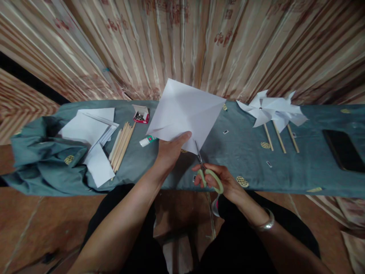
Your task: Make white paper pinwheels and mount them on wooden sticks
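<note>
A square sheet of white paper (185, 108) with faint creases is held up over the cloth, one corner pointing toward me. My left hand (171, 149) grips its near left edge, thumb on top and the other fingers hidden beneath. In my right hand (218, 179) is a pair of scissors (216, 182) with pale green handles, fingers through the loops. The scissor blades meet the paper at its near corner, where one blade lies over the sheet. A glue stick (147, 141) lies partly under the paper's left side.
The narrow table wears a green cloth (216, 152). To the left are white paper pieces (85, 129), several wooden sticks (123, 146) and a small open box of metal pins (141, 115). Paper pinwheels (264, 108) on sticks and a dark phone (343, 149) lie right. A curtain (182, 42) hangs behind.
</note>
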A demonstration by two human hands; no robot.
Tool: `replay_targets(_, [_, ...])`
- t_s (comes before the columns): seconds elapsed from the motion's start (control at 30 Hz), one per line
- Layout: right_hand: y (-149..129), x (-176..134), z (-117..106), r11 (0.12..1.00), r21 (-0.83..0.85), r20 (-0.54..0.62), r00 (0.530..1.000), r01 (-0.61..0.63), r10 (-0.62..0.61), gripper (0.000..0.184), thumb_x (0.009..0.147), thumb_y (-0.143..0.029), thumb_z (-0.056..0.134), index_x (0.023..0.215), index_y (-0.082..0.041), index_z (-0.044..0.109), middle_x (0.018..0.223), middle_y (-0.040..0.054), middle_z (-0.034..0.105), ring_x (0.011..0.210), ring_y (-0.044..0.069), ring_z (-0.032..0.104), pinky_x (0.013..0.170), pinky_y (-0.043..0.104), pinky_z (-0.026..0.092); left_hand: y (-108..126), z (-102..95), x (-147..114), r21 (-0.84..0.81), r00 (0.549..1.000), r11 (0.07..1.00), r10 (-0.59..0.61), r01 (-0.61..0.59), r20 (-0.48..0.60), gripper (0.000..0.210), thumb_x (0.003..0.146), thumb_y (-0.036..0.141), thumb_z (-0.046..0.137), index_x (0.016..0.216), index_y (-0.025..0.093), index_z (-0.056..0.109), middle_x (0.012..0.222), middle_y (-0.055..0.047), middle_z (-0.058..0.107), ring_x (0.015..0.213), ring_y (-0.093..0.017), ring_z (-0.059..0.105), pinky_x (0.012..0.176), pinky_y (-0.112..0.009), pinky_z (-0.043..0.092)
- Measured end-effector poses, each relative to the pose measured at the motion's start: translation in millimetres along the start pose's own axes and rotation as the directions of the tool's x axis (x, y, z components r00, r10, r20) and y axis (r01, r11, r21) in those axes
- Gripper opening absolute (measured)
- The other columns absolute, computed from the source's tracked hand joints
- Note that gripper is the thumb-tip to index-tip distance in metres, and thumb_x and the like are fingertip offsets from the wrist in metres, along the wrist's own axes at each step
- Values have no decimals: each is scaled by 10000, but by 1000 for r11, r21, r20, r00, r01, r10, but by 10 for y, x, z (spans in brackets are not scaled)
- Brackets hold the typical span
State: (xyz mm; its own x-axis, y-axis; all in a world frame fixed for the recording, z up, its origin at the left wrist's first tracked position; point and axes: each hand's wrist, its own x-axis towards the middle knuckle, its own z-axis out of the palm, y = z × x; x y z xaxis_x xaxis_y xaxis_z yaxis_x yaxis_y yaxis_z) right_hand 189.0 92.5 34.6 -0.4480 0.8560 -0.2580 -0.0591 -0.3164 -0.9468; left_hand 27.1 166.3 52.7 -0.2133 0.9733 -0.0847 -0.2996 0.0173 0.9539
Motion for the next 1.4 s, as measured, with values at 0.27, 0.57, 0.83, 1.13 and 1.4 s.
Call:
replay_targets(0.27, [8, 13, 7, 999, -36, -10, 1000, 4, -4, 615, 733, -670, 693, 1050, -142, 676, 754, 56, 696, 608, 135, 595, 589, 276, 495, -35, -14, 1, -2, 1000, 1000, 20, -20, 20, 311, 649, 269, 778, 950, 246, 704, 1056, -64, 752, 1005, -277, 686, 958, -418, 497])
replay_targets(0.57, [-8, 14, 12, 999, -44, -17, 1000, 7, -8, 616, 729, -672, 698, 1044, -143, 680, 755, 56, 701, 609, 132, 601, 584, 276, 504, -34, 2, -2, -21, 1000, 1000, 22, -22, 16, 357, 656, 279, 774, 1004, 260, 695, 1032, -46, 758, 1000, -269, 686, 975, -427, 487])
replay_targets(0.83, [5, 17, 13, 998, -55, -21, 1000, 19, -20, 628, 738, -676, 688, 1044, -127, 670, 745, 69, 704, 603, 135, 594, 581, 280, 504, -23, 1, -5, -17, 1000, 1000, 15, -15, 16, 395, 646, 282, 787, 1028, 284, 687, 1095, -50, 748, 1059, -310, 670, 1005, -459, 480])
replay_targets(1.13, [40, 25, 15, 997, -71, -37, 998, 39, -41, 558, 747, -645, 697, 1033, -166, 681, 731, 33, 673, 613, 133, 605, 595, 276, 518, -37, -14, 5, -7, 1000, 1000, 7, -7, -1, 361, 653, 275, 791, 1002, 285, 698, 1036, -52, 759, 1044, -318, 679, 959, -457, 489])
replay_targets(1.4, [57, 9, 34, 998, -59, -82, 996, 34, -38, 532, 731, -639, 714, 1006, -185, 675, 692, 10, 658, 588, 125, 603, 597, 267, 526, -7, 4, -12, -32, 1000, 999, 12, -12, 0, 345, 659, 244, 772, 994, 284, 694, 1012, -41, 761, 1033, -292, 681, 967, -438, 493])
